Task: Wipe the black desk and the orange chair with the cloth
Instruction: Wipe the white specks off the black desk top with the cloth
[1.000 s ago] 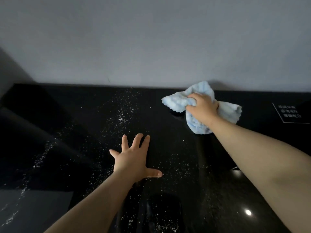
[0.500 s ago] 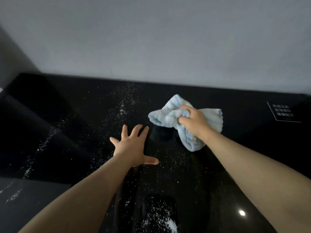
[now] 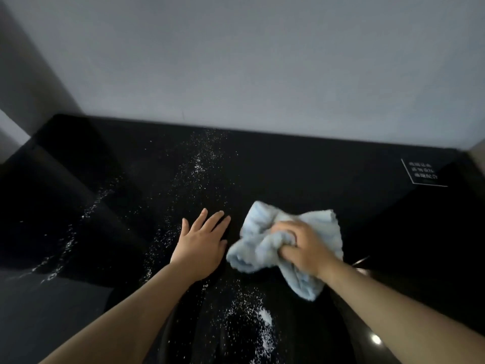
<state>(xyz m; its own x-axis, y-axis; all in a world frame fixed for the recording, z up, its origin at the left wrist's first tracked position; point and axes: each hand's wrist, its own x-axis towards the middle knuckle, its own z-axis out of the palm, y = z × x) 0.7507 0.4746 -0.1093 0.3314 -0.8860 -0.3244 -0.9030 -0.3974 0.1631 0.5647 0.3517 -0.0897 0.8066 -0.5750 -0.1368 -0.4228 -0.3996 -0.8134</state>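
Head view looks down on a glossy black desk [image 3: 301, 179] pushed up against a pale grey wall [image 3: 262, 61]. Right hand [image 3: 301, 245] has its fingers curled tight into a bunched light blue cloth [image 3: 262, 248], pressing it onto the desk top; the cloth spreads out from under the hand on both sides and a corner trails back beside the wrist. Left hand [image 3: 202, 243] lies flat on the desk just beside the cloth, palm down, fingers straight and slightly spread, holding nothing. White powder [image 3: 202, 164] is scattered over the desk in a streak running from the wall edge down toward the left hand, with more specks along the left side and a thicker patch [image 3: 262, 319] near the front between the two forearms. A small label with white lettering [image 3: 423, 173], too small to read, sits on the desk at the far right. The cloth looks a little blurred. I can't see any orange chair from here
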